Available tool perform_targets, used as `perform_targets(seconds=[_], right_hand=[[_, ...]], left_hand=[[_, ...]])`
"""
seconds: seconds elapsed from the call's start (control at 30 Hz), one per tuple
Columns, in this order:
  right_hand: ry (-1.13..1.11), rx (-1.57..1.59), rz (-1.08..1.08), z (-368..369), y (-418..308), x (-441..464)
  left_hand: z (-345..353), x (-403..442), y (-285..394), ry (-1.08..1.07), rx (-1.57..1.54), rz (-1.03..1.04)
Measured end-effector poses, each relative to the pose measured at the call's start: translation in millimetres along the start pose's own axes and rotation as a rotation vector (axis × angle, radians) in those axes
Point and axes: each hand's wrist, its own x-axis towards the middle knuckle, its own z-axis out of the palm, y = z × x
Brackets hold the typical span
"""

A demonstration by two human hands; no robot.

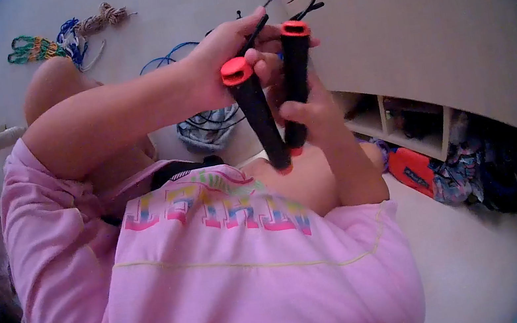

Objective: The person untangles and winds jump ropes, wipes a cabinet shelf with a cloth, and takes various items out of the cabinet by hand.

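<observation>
pink shirt (257, 288), hands (222, 50) (317, 109) partly behind black handles (260, 118) (295, 59)

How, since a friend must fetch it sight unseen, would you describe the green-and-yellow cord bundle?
Find the bent knee at the picture's upper left. Just above it, on the pale surface, lies a row of cords, the leftmost being the green-and-yellow bundle. Its open, netlike loops and colours set it apart from the blue-and-white cords beside it and the brown bundle beyond.
</observation>
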Motion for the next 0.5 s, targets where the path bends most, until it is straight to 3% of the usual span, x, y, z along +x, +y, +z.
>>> perform_targets(seconds=[0.1,0.2,0.3,0.5], right_hand=[[-0.044,0.234,0.122,19.7,-4.2,0.7],[0.012,0.304,0.189,16.1,-0.1,-1.8],[0.092,0.364,0.215,22.1,-3.9,-8.6],[0.348,0.23,0.141,20.5,7.2,-12.2]], left_hand=[[-7.4,3.9,0.9,-0.165,-0.091,-0.155],[-10.6,8.0,3.6,0.042,-0.003,-0.039],[-0.6,9.1,-4.8,0.379,0.188,0.08],[-27.5,4.8,-15.5,0.177,0.224,0.078]])
